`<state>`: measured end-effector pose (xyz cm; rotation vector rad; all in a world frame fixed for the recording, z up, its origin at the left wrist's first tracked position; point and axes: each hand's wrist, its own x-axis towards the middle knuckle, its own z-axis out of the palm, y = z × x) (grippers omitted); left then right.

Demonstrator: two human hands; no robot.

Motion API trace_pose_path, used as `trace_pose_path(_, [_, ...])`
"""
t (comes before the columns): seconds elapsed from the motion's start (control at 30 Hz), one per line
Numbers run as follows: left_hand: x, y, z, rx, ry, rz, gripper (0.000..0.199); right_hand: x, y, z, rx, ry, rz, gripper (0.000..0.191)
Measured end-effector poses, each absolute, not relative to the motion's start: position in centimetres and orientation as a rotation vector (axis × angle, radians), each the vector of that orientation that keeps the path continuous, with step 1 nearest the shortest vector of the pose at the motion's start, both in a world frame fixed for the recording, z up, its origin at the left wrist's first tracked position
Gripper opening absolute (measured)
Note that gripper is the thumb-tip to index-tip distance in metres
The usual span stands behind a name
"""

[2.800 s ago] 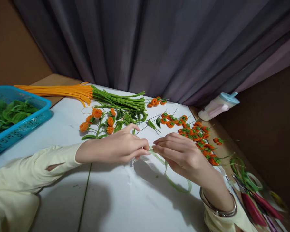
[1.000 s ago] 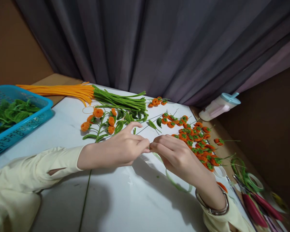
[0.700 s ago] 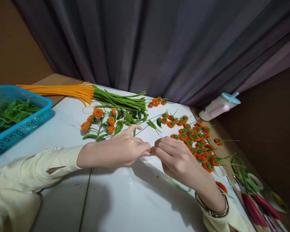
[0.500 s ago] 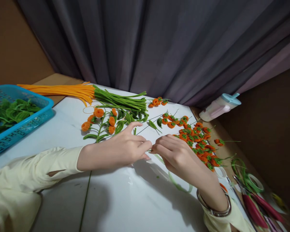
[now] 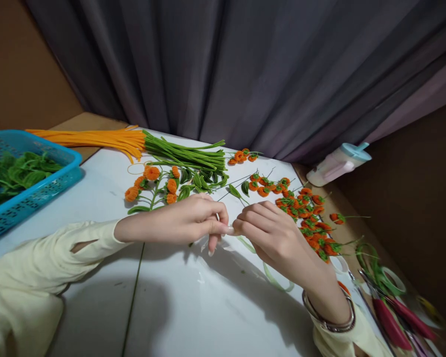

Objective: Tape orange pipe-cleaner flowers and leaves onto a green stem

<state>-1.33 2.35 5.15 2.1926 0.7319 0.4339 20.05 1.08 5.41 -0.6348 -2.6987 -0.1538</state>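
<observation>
One pale green tape [image 5: 269, 276], its long axis slanting from the fingertips nearward and rightward across the tabletop [image 5: 208, 317]; right hand [image 5: 278, 238], nearer, pinched shut on its upper end; left hand [image 5: 186, 220] meeting it, grip indeterminable.

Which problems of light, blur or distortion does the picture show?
In the head view, shadows fall on the white table; same view, small glare below the left hand; same view, dark right edge; same view, the cup leans, probably lens distortion.
</observation>
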Motion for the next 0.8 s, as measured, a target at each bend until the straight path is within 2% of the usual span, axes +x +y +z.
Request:
trace_pose_path(0.17, [-1.1,2.2,5.5,2.139,0.756,0.461,0.027,19.9,0.9,5.4,-0.623,-2.657,-0.273,0.040])
trace_pose_path(0.3, [-1.2,2.1,5.5,2.185,0.803,0.426,0.016,19.9,0.8,5.3,-0.637,-2.681,-0.267,0.040])
trace_pose_path(0.47, [-1.3,2.1,5.3,2.194,0.802,0.371,0.014,19.9,1.0,5.0,-0.650,-2.730,-0.235,0.037])
trace_pose_path(0.8, [-2.0,1.7,5.4,2.685,0.569,0.321,0.019,19.5,0.6,4.4,-0.586,-2.741,-0.204,0.038])
